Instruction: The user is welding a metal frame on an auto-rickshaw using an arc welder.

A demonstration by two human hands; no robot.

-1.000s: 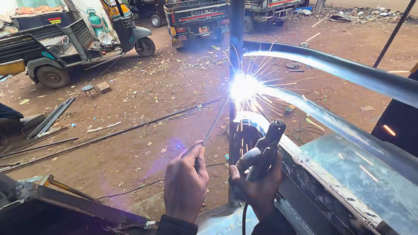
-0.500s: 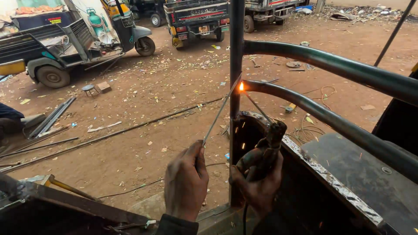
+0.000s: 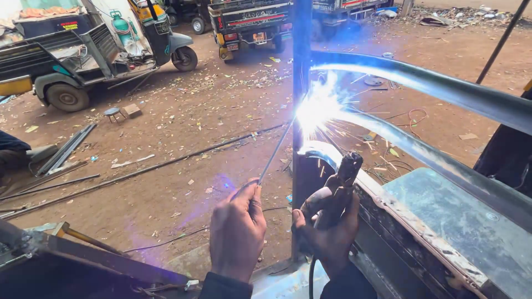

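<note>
Grip of left hand pinches welding rod; right hand clasps electrode holder. Arc relit since half a second ago, at upright post and curved pipe. Weld bead being laid again.

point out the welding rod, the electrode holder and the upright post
welding rod point(image 3: 275, 150), head view, mid-length of the rod
electrode holder point(image 3: 346, 169), head view, its dark upper jaw end
upright post point(image 3: 302, 50), head view, upper stretch

The ground was bare reddish dirt, strewn with paper scraps; long metal rods lay across it (flat metal strips further left), beside a small brick.
</note>
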